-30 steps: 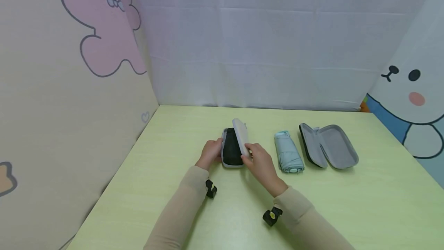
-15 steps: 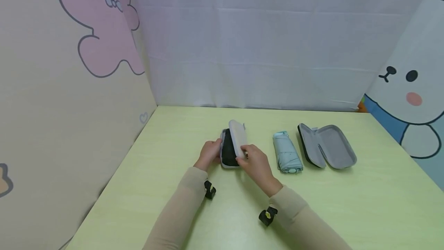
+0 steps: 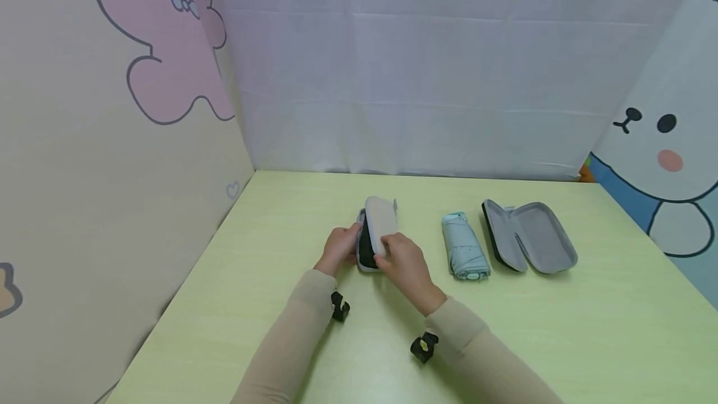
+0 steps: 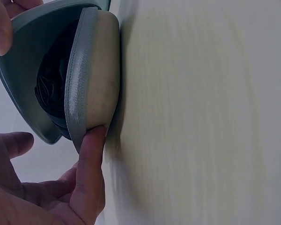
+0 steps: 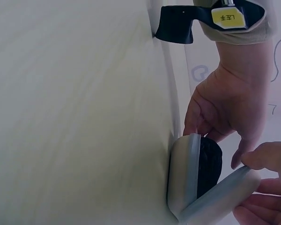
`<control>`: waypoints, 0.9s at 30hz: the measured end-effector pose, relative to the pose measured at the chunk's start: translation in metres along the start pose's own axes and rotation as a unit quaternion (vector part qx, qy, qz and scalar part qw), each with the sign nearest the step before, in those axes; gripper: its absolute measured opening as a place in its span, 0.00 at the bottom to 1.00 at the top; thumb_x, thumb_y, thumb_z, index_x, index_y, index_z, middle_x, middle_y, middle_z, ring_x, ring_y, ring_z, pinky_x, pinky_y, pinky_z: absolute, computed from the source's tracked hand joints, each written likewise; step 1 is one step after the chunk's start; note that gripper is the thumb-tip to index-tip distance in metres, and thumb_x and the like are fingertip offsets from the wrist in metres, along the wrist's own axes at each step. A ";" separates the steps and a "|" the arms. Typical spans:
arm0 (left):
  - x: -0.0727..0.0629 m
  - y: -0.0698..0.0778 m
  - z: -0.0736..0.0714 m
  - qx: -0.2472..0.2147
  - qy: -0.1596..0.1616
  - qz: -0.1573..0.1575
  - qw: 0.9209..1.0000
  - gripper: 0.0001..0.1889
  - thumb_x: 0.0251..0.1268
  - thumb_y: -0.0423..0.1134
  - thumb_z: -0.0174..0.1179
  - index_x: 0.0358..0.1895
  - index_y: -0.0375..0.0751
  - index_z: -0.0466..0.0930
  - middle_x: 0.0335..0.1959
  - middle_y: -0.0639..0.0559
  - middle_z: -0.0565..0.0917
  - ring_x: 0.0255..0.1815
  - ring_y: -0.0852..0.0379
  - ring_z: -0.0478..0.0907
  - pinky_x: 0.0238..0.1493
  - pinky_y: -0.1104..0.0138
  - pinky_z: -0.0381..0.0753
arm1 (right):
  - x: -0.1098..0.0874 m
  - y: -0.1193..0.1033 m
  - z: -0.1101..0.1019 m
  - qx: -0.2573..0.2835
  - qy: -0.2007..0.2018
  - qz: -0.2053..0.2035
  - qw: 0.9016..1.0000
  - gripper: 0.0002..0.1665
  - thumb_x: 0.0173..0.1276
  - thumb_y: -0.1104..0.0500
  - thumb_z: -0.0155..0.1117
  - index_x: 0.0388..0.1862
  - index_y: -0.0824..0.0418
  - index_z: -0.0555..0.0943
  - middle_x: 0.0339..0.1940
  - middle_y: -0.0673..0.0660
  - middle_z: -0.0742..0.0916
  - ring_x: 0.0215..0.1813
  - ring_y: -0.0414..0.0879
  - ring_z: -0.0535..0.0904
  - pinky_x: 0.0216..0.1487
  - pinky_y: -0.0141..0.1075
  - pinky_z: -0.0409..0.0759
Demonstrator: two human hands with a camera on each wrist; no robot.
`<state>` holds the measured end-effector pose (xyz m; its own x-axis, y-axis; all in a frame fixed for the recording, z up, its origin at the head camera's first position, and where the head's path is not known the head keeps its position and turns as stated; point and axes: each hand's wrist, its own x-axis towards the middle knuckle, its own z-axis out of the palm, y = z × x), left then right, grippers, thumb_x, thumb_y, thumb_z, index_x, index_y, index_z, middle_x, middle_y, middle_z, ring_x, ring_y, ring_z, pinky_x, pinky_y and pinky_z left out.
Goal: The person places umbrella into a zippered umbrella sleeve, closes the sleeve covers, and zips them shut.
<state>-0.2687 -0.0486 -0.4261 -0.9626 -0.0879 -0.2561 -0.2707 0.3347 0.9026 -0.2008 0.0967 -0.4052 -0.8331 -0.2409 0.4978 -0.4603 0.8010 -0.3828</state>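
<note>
A pale hard zip case (image 3: 381, 220) with a grey edge sits on the table, its lid partly down over a black folded fabric bundle (image 4: 54, 77). My right hand (image 3: 405, 270) pinches the lid's edge between thumb and fingers. At the case's left side, my left hand (image 3: 339, 247) rests its fingers against the lower shell (image 4: 103, 70). The left thumb (image 4: 19, 143) stands free of the case in the left wrist view. Lid and lower shell form a narrow wedge in the right wrist view, with the black bundle showing between them.
Right of the case lies a light blue rolled bundle (image 3: 465, 246) resembling a compact umbrella. Beyond it a second case (image 3: 544, 239), grey-lined, lies spread wide. The table (image 3: 291, 211) meets a wall on the left and a white curtain (image 3: 392, 92) behind.
The right hand has swung the lid leftward and down, so it covers more of the black bundle. The left hand has stayed at the case's side.
</note>
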 end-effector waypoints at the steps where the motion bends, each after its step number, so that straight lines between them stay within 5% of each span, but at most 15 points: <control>1: 0.000 0.000 0.000 0.001 0.000 0.000 1.000 0.30 0.64 0.55 0.49 0.54 0.28 0.73 0.33 0.39 0.79 0.25 0.51 0.78 0.26 0.63 0.80 | 0.000 -0.001 0.001 -0.003 -0.001 -0.002 1.000 0.20 0.52 0.62 0.73 0.40 0.72 0.80 0.35 0.63 0.83 0.36 0.52 0.79 0.36 0.42 0.78; 13: 0.001 -0.001 0.000 -0.014 -0.008 0.005 1.000 0.29 0.64 0.56 0.51 0.49 0.28 0.75 0.28 0.44 0.76 0.18 0.55 0.76 0.23 0.65 0.79 | 0.002 -0.004 0.013 -0.060 0.015 -0.056 0.997 0.17 0.50 0.61 0.74 0.35 0.71 0.80 0.28 0.59 0.81 0.29 0.48 0.75 0.31 0.39 0.76; 27: 0.000 -0.001 -0.002 -0.022 -0.017 0.015 1.000 0.26 0.59 0.53 0.58 0.45 0.29 0.79 0.34 0.42 0.81 0.30 0.53 0.79 0.31 0.65 0.80 | 0.005 -0.010 0.027 -0.100 0.023 -0.110 0.989 0.11 0.42 0.67 0.72 0.20 0.68 0.76 0.20 0.56 0.75 0.21 0.48 0.69 0.24 0.38 0.71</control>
<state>-0.2683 -0.0507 -0.4265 -0.9696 -0.0467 -0.2402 -0.2431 0.2959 0.9238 -0.2084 0.0732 -0.4200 -0.7023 -0.3995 0.5892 -0.5548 0.8257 -0.1015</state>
